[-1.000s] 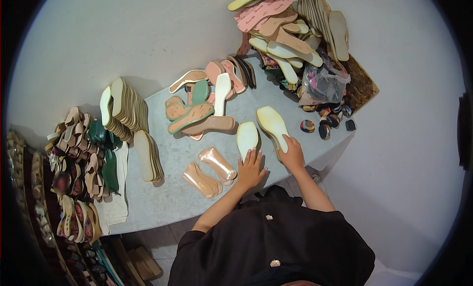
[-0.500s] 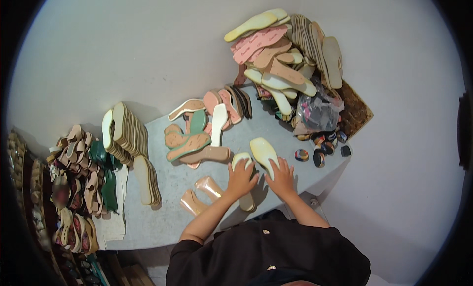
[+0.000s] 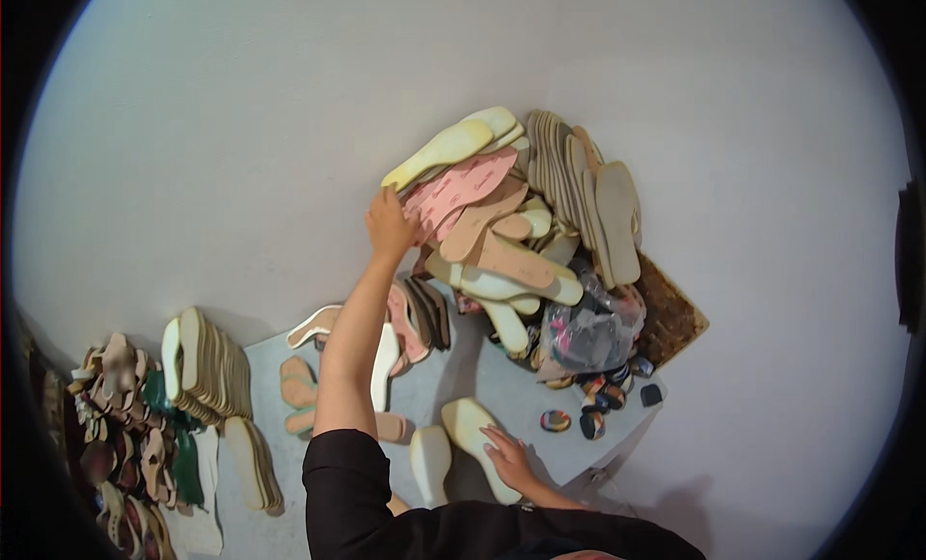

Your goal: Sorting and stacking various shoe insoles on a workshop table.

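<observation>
My left hand (image 3: 392,222) is stretched out to the high pile of shoe soles, its fingers apart at the narrow end of a pale yellow sole (image 3: 439,155). Beside its thumb lies a pink printed insole (image 3: 473,184). Whether the fingertips press on either one is hard to tell. My right hand (image 3: 511,462) lies with fingers spread on the edge of a cream sole (image 3: 465,417) on the table. Just left of that, a second cream sole (image 3: 430,464) lies flat. My left forearm covers part of the loose insoles behind it.
Tan insoles (image 3: 502,261) and upright beige soles (image 3: 617,213) fill the pile above a brown box (image 3: 672,304). A clear plastic bag (image 3: 590,333) and small multicoloured pieces (image 3: 556,421) lie at the right. Stacked soles (image 3: 217,372) and sandal parts (image 3: 154,454) stand left.
My left hand has left the sole on the table and reached up to the pile. My right hand stays at the cream sole. The view has tilted upward, so everything sits lower.
</observation>
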### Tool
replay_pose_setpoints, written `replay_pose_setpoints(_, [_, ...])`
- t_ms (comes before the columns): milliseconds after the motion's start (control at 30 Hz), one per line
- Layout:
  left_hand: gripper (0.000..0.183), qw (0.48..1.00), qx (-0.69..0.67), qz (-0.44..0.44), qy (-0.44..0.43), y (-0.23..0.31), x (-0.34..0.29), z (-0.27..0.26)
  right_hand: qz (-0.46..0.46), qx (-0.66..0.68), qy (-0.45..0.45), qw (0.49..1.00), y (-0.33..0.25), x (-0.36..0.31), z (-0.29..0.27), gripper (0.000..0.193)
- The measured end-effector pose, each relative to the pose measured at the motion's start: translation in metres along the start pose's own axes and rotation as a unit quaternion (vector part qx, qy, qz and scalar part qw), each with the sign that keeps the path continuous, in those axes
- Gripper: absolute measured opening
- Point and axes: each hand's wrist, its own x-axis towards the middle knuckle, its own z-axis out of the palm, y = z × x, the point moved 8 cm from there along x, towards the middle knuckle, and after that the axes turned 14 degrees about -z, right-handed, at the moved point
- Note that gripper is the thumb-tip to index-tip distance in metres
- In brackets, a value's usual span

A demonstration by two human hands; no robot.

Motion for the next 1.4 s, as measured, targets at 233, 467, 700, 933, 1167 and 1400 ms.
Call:
replay_pose_setpoints(233, [0.072, 0.992, 0.008, -0.051, -0.112, 0.022, 0.085, 0.052, 0.023, 0.149, 0.295, 0.943, 0.043, 0.043, -0.15, 0.027])
replay_pose_setpoints(467, [0.065, 0.983, 0.076, -0.09, -0.142, 0.017, 0.093, 0.086, -0.031, 0.145, 0.326, 0.934, 0.059, 0.052, -0.163, 0.023])
replay_pose_setpoints(700, [0.057, 0.997, 0.007, -0.027, -0.077, 0.021, 0.093, 0.069, -0.07, 0.126, 0.276, 0.95, 0.033, 0.085, -0.145, 0.023])
replay_pose_setpoints(933, [0.047, 0.997, -0.048, 0.039, 0.043, 0.053, 0.073, -0.023, -0.221, 0.021, 0.242, 0.944, -0.051, 0.138, -0.188, 0.024])
replay_pose_setpoints(1167, [0.05, 0.956, -0.281, -0.059, -0.063, 0.071, -0.019, -0.085, -0.224, 0.191, 0.268, 0.917, -0.061, 0.263, -0.256, 0.027])
replay_pose_setpoints(1400, [0.036, 0.817, -0.46, -0.248, -0.244, 0.032, -0.204, -0.135, -0.222, 0.738, 0.041, 0.636, -0.152, 0.212, -0.178, 0.054])
